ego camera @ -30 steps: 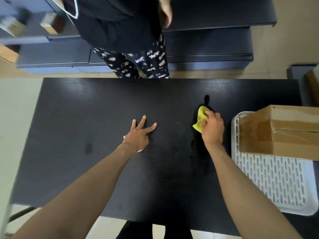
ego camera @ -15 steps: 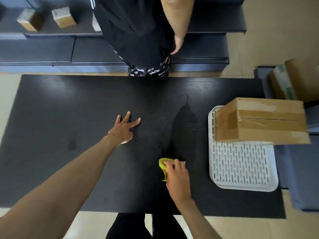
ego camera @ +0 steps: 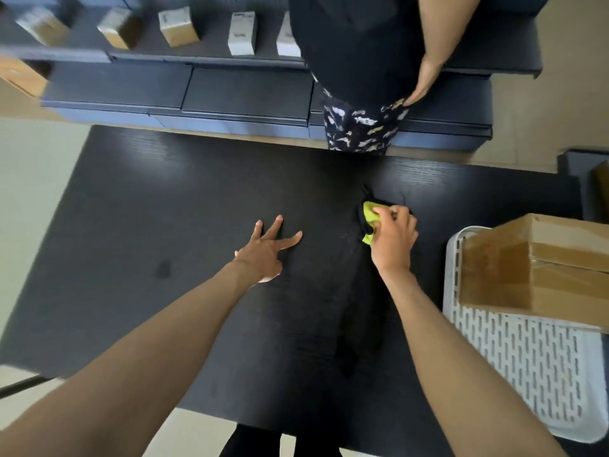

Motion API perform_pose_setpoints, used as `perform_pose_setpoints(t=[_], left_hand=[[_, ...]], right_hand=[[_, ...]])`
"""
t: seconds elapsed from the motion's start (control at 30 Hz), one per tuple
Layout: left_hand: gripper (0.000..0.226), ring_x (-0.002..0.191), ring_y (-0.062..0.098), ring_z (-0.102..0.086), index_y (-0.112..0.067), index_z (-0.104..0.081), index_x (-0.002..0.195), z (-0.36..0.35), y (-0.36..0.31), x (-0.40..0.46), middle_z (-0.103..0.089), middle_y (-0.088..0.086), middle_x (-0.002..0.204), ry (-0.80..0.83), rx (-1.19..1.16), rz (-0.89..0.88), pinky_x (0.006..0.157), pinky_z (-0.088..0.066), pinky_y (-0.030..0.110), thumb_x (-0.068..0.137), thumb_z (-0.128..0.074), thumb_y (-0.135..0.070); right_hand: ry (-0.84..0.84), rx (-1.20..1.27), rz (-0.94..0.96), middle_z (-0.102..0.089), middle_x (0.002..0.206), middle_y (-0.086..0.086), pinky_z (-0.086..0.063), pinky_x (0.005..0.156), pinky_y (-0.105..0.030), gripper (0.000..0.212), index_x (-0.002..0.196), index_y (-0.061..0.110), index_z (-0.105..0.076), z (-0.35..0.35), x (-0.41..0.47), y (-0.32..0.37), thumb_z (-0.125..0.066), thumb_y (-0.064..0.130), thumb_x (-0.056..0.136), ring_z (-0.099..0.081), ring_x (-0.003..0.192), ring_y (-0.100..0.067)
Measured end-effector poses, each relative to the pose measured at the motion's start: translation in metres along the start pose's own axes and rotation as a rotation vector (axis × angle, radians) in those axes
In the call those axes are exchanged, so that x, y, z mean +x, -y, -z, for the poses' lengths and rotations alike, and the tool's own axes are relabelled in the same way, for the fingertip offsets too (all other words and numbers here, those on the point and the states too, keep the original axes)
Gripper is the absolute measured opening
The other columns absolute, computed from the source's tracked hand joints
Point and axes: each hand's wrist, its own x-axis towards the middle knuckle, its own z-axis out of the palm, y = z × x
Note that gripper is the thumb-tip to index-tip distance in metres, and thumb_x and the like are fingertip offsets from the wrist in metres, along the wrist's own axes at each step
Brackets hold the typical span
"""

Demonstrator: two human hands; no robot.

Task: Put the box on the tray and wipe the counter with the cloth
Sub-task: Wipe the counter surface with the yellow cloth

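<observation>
A brown cardboard box [ego camera: 540,268] rests on the far part of a white slotted tray [ego camera: 520,367] at the right of the black counter [ego camera: 164,209]. My right hand [ego camera: 393,239] presses a yellow-green cloth [ego camera: 369,215] onto the counter, left of the tray and toward the far side. A darker wet streak [ego camera: 362,318] runs from the cloth back toward me. My left hand [ego camera: 267,252] lies flat on the counter with fingers spread, holding nothing, to the left of the cloth.
Another person [ego camera: 362,77] in dark clothes stands at the counter's far edge. Behind them a dark shelf unit [ego camera: 230,94] carries several small boxes [ego camera: 178,28]. A dark stand [ego camera: 583,179] is at the far right.
My right hand has slid the cloth from the near side of the counter back toward the far side. My left hand stays flat in place. The view has shifted.
</observation>
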Motion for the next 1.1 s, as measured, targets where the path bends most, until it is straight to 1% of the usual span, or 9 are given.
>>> perform_pose_setpoints(t=[0.13, 0.27, 0.33, 0.47, 0.6, 0.73, 0.83, 1.0, 1.1], left_hand=[[0.095, 0.155, 0.027, 0.022, -0.070, -0.005, 0.146, 0.000, -0.001, -0.002, 0.023, -0.022, 0.165, -0.008, -0.014, 0.012, 0.109, -0.034, 0.073, 0.091, -0.049, -0.005], [0.098, 0.154, 0.028, 0.023, -0.066, -0.006, 0.149, 0.002, -0.006, -0.006, 0.023, -0.019, 0.166, 0.008, -0.001, 0.005, 0.107, -0.027, 0.081, 0.092, -0.049, 0.001], [0.099, 0.154, 0.032, 0.023, -0.067, -0.001, 0.148, 0.004, -0.004, -0.007, 0.025, -0.018, 0.166, 0.020, 0.039, -0.016, 0.109, -0.029, 0.078, 0.093, -0.050, -0.002], [0.094, 0.155, 0.034, 0.019, -0.059, 0.006, 0.152, 0.008, 0.008, -0.017, 0.025, -0.013, 0.167, 0.070, 0.128, -0.074, 0.116, -0.035, 0.059, 0.096, -0.046, -0.004], [0.090, 0.156, 0.033, 0.016, -0.062, 0.008, 0.150, 0.002, 0.029, -0.035, 0.026, -0.015, 0.166, 0.077, 0.177, -0.021, 0.113, -0.037, 0.064, 0.098, -0.044, -0.010], [0.096, 0.153, 0.038, 0.022, -0.067, 0.002, 0.148, -0.002, 0.034, -0.041, 0.029, -0.015, 0.165, 0.064, 0.067, -0.001, 0.111, -0.035, 0.070, 0.095, -0.048, -0.004], [0.098, 0.153, 0.035, 0.026, -0.066, -0.003, 0.150, -0.003, 0.033, -0.041, 0.028, -0.018, 0.165, 0.065, 0.004, 0.000, 0.111, -0.023, 0.079, 0.093, -0.048, -0.001], [0.106, 0.152, 0.029, 0.029, -0.071, 0.000, 0.146, -0.006, 0.040, -0.040, 0.029, -0.023, 0.163, 0.055, -0.012, -0.003, 0.110, -0.017, 0.082, 0.088, -0.045, 0.005], [0.105, 0.153, 0.028, 0.029, -0.072, 0.002, 0.145, -0.011, 0.041, -0.038, 0.029, -0.023, 0.163, 0.040, -0.002, 0.002, 0.110, -0.016, 0.081, 0.089, -0.043, 0.005]], right_hand=[[-0.051, 0.030, 0.007, -0.052, 0.133, -0.011, -0.041, 0.097, -0.055, 0.045, 0.127, 0.019, -0.065, -0.011, 0.002, 0.006, -0.073, 0.004, 0.086, -0.045, 0.124, -0.037], [0.039, 0.019, 0.121, -0.055, 0.133, -0.007, -0.042, 0.089, -0.050, 0.059, 0.124, 0.023, -0.067, -0.015, -0.060, 0.011, -0.082, 0.000, 0.071, -0.048, 0.120, -0.036], [0.104, 0.020, 0.137, -0.056, 0.133, -0.005, -0.043, 0.088, -0.048, 0.063, 0.122, 0.024, -0.066, -0.015, -0.104, 0.017, -0.086, 0.001, 0.067, -0.050, 0.119, -0.034], [0.245, 0.012, 0.179, -0.056, 0.130, 0.002, -0.046, 0.088, -0.042, 0.066, 0.121, 0.031, -0.064, -0.017, -0.203, 0.018, -0.085, 0.002, 0.066, -0.053, 0.114, -0.027], [0.376, -0.006, 0.268, -0.056, 0.125, 0.011, -0.049, 0.087, -0.034, 0.072, 0.117, 0.040, -0.061, -0.013, -0.268, 0.004, -0.085, 0.004, 0.059, -0.057, 0.110, -0.019], [0.355, -0.037, 0.324, -0.057, 0.119, 0.012, -0.050, 0.082, -0.034, 0.071, 0.115, 0.038, -0.063, -0.010, -0.237, 0.003, -0.085, 0.003, 0.057, -0.059, 0.107, -0.019], [0.240, -0.024, 0.253, -0.058, 0.121, 0.007, -0.048, 0.085, -0.037, 0.064, 0.117, 0.034, -0.067, -0.014, -0.183, 0.017, -0.081, 0.000, 0.065, -0.057, 0.112, -0.023], [0.107, -0.066, 0.176, -0.059, 0.118, -0.002, -0.046, 0.079, -0.047, 0.061, 0.121, 0.027, -0.069, -0.021, -0.064, 0.044, -0.082, 0.000, 0.067, -0.054, 0.108, -0.032], [0.066, -0.032, 0.143, -0.057, 0.124, -0.007, -0.044, 0.088, -0.050, 0.055, 0.126, 0.024, -0.069, -0.028, -0.010, 0.057, -0.079, 0.001, 0.077, -0.051, 0.115, -0.034]])
